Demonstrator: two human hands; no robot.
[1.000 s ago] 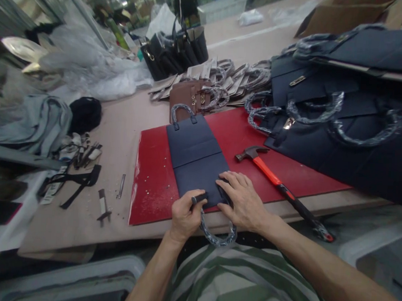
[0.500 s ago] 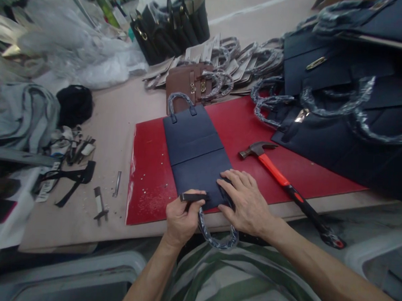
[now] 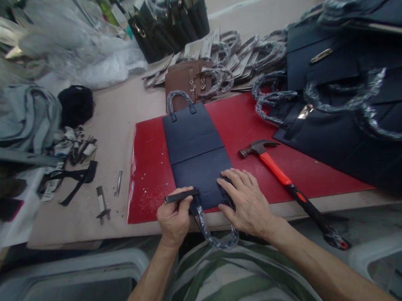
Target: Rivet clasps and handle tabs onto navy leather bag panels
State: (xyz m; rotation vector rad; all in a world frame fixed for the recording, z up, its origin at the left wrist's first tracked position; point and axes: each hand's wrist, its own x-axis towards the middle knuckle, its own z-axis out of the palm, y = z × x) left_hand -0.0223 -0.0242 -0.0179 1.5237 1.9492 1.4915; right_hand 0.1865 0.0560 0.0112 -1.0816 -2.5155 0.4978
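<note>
A flat navy bag panel [image 3: 196, 154] with a wrapped handle at each end lies on a red mat [image 3: 235, 130]. My left hand [image 3: 173, 216] is closed round a short black bar-shaped tool [image 3: 180, 196] at the panel's near left corner, beside the near handle [image 3: 217, 234] that hangs over the table edge. My right hand [image 3: 247, 202] lies flat with fingers spread on the panel's near right corner, pressing it down.
A hammer [image 3: 287, 182] with an orange and black grip lies on the mat to the right. Stacked navy bags [image 3: 352, 95] fill the right side. A brown bag [image 3: 187, 80], black bags [image 3: 174, 19], small tools [image 3: 102, 203] and black straps [image 3: 74, 177] lie about.
My left hand has shifted slightly left and tilted the black tool, so its end now points out to the left. The right hand stays on the panel.
</note>
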